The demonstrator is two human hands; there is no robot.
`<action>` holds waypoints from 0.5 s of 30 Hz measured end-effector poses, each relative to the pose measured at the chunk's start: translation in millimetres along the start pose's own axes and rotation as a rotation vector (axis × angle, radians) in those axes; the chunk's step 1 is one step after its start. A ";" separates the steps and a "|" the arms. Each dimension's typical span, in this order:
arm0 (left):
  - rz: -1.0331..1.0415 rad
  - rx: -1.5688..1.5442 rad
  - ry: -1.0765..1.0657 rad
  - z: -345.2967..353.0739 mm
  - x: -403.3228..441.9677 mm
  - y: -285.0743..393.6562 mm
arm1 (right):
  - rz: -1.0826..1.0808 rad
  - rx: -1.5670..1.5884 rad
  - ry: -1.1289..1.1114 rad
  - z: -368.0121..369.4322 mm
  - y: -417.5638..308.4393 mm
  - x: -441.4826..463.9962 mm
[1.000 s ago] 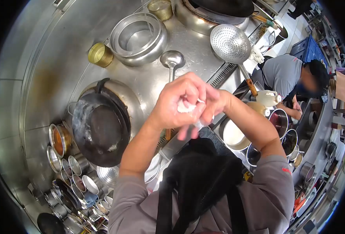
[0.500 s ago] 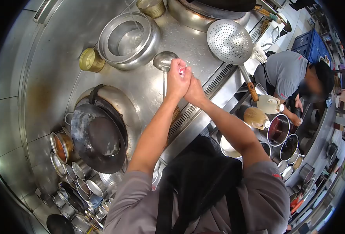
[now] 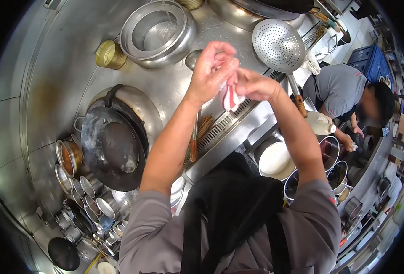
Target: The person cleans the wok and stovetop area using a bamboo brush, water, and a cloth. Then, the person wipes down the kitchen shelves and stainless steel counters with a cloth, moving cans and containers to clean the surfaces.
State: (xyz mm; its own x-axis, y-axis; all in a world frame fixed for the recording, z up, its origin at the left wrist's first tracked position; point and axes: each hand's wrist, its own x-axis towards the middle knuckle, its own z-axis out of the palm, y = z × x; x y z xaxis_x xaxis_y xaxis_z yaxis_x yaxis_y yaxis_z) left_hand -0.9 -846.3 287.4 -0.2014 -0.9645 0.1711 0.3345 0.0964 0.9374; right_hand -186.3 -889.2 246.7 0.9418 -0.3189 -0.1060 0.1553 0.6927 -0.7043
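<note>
A white cloth with a red stripe (image 3: 231,99) hangs bunched between my two hands over the front of the steel range top. My left hand (image 3: 211,75) has curled fingers with the cloth against their inner side, and part of the grip is hidden. From the other side my right hand (image 3: 255,85) pinches the cloth between thumb and fingers. Behind my left hand lies a ladle (image 3: 193,59), its bowl partly covered and its wooden handle pointing toward me. A large perforated strainer (image 3: 279,45) rests to the right of my hands.
A steel pot (image 3: 158,34) and an open tin (image 3: 110,55) stand at the back left. A dark wok (image 3: 115,148) sits on the left burner. To the right are a pan of whitish contents (image 3: 276,160) and a jug (image 3: 320,123). A co-worker (image 3: 343,91) bends over the right counter.
My hands, clasped together before, have moved apart slightly, and the striped cloth now shows hanging between them. My right hand has shifted to the right.
</note>
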 end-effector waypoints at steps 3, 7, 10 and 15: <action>0.129 0.011 -0.063 21.7 7.2 40.2 | 0.080 0.105 -0.156 40.7 -25.9 10.5; 0.218 0.081 -0.113 28.2 4.3 71.8 | 0.174 -0.094 -0.077 74.3 -58.5 6.0; 0.272 0.225 -0.130 29.5 8.4 84.7 | -0.069 -0.466 0.205 103.3 -61.0 6.5; 0.289 0.443 -0.024 31.7 22.3 77.6 | -0.259 -0.699 0.637 110.5 -50.9 15.6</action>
State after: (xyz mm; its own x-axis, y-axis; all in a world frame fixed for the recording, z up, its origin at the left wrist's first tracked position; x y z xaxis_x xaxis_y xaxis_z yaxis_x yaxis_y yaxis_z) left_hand -8.6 -852.6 373.6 -0.1817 -0.8778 0.4433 -0.0402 0.4570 0.8886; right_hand -146.5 -858.0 358.4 0.5342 -0.8389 -0.1040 -0.0705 0.0784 -0.9944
